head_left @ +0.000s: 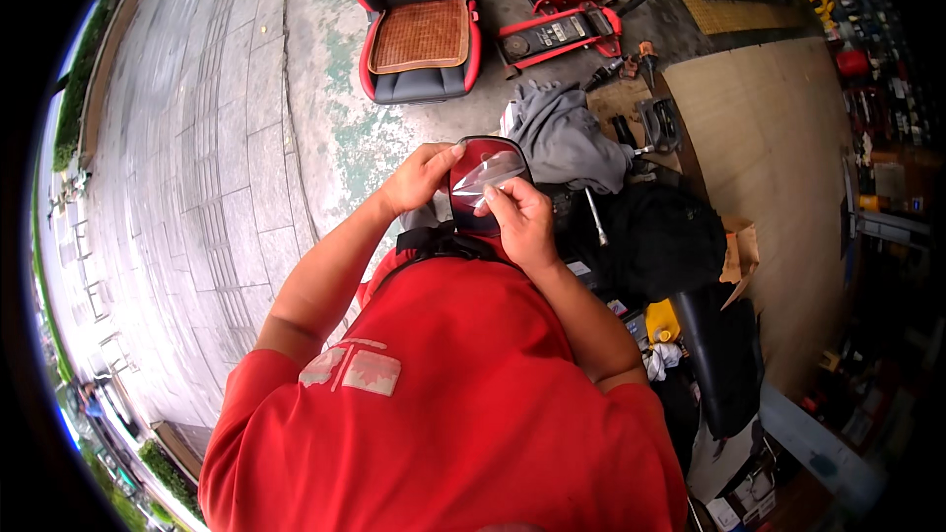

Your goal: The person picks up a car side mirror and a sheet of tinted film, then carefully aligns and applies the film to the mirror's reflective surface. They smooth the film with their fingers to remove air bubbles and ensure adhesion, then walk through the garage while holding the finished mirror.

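Observation:
A rounded panel with a dark rim and a shiny face, apparently a car mirror (482, 151), is held up in front of my red shirt, and red shows on its face. My left hand (422, 177) grips its left edge, with the thumb by the upper corner. Across its middle lies a creased piece of clear film (490, 173). My right hand (526, 225) is closed over the lower right of the panel, thumb and fingers pinching the film. The fingers behind the panel are hidden.
A black-and-red car seat (419, 15) with a woven pad stands ahead. Red floor jacks (557, 39) lie beyond, to the right. A grey cloth (567, 133), a black bag (665, 241) and several tools crowd my right side. Grey paving (212, 138) stretches left.

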The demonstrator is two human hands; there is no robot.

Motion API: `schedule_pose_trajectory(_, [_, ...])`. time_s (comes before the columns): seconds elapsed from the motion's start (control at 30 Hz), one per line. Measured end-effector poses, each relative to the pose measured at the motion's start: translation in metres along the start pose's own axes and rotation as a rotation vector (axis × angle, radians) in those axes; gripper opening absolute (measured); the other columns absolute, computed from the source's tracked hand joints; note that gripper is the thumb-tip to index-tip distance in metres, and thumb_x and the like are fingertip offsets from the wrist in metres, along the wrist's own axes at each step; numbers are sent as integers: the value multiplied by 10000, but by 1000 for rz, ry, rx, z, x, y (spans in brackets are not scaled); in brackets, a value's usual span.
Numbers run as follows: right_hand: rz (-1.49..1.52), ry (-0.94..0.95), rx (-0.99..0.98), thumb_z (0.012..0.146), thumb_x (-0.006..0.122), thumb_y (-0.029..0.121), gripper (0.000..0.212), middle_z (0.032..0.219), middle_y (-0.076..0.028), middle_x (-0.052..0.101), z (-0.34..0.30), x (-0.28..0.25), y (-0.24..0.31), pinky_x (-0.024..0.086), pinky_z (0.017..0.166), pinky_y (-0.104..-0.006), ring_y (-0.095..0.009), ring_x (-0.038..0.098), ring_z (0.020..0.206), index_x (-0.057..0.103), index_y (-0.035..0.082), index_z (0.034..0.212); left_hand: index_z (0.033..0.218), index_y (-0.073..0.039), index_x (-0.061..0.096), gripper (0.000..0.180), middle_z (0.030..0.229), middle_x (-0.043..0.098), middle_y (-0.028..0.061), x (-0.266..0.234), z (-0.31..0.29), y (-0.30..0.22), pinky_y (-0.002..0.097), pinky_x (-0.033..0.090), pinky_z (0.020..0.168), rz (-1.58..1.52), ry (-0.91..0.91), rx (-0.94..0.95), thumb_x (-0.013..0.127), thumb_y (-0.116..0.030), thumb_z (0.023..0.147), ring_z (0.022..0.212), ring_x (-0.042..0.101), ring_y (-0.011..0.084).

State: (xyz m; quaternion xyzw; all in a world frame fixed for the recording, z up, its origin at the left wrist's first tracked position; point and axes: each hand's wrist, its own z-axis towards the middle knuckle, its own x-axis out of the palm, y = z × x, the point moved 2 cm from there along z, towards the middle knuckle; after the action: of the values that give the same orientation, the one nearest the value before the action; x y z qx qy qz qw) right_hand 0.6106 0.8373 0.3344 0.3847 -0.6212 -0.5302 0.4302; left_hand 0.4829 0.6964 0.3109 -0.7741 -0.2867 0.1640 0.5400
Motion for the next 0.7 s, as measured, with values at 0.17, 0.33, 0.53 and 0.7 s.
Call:
schedule_pose_trajectory(0.17, [-50,33,-46,929,609,77,152,715,-34,664,-4,0,11,457,593,-225,-53,587,663,597,-7,803,893,1,609,479,735,580,14,-5,7,13,253,427,603,-31,4,7,435,-425,1023,644,485,85])
schedule_pose_trajectory(0.33, [-94,88,-91,927,594,63,134,734,-32,664,-8,-4,17,462,629,-228,-64,577,667,612,-3,811,969,2,637,489,755,586,1,-4,13,15,233,405,587,-174,10,-6,447,-447,1013,644,478,73])
schedule_pose_trajectory(0.53, [-51,119,-136,928,604,61,132,736,-24,648,-10,-7,16,444,610,-214,-47,549,663,609,-1,811,1038,-18,649,478,780,598,-7,-6,15,18,224,393,574,-297,100,-47,465,-458,1006,640,471,66])
schedule_pose_trajectory(0.7, [6,63,-79,931,597,70,140,758,-34,653,-7,-14,3,457,637,-229,-65,565,688,611,1,809,1001,-24,634,465,768,577,-22,3,18,4,214,395,575,-171,62,-83,457,-455,1011,642,472,62])
